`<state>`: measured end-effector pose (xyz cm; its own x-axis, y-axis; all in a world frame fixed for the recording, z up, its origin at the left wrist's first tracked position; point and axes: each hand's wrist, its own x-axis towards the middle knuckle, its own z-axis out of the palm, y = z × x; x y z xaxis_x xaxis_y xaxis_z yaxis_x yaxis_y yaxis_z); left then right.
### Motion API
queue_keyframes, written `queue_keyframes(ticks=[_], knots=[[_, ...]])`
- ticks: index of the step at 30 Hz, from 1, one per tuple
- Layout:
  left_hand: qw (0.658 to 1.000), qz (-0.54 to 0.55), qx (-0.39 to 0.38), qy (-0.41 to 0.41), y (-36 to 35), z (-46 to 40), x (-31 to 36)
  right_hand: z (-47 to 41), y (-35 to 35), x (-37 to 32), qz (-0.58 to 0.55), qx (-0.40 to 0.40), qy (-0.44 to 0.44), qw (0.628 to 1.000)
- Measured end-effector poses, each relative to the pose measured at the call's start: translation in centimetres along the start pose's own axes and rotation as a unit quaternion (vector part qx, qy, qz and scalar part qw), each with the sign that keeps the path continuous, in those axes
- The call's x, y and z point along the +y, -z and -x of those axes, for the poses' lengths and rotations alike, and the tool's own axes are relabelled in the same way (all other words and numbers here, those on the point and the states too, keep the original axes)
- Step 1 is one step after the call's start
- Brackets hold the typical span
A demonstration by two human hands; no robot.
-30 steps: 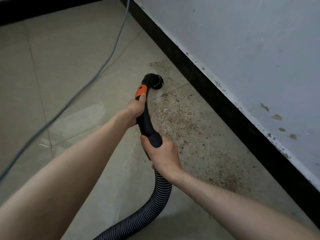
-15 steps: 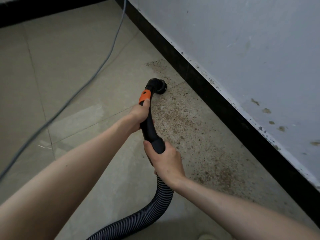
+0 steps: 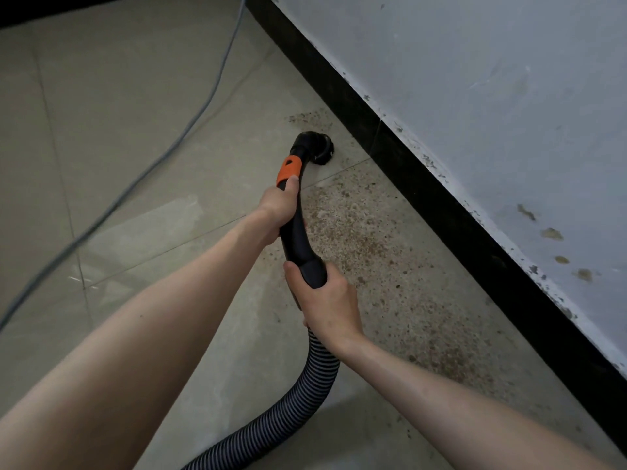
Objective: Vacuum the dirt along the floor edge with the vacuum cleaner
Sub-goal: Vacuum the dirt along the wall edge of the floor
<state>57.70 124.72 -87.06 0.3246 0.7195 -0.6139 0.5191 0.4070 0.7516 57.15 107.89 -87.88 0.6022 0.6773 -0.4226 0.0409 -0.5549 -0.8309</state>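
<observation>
Sitting just beside the black skirting [image 3: 424, 184], the nozzle [image 3: 319, 147] is steered by the wand [image 3: 298, 232], gripped tight by left hand [image 3: 278, 208] and right hand [image 3: 325, 300].

Left hand [image 3: 278, 208] grips the black vacuum handle [image 3: 297, 232] just below its orange collar [image 3: 288, 171]; right hand [image 3: 325, 300] grips the handle's lower end, where the ribbed hose [image 3: 305, 401] curves off to the bottom of the frame. Round nozzle [image 3: 319, 149] sits on the tiled floor [image 3: 118, 130] at frame centre, near the black skirting [image 3: 424, 184]. Brown dirt [image 3: 390, 266] speckles the tiles along the skirting; a grey cable [image 3: 190, 123] crosses upper left.
</observation>
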Motion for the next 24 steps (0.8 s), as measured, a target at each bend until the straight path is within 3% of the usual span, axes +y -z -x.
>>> queue_keyframes(ticks=[24], knots=[[0.996,0.038,0.074,-0.022,2.5,-8.0,4.6,-10.8,-2.1,-2.7,-0.006,-0.031,0.052,0.998]])
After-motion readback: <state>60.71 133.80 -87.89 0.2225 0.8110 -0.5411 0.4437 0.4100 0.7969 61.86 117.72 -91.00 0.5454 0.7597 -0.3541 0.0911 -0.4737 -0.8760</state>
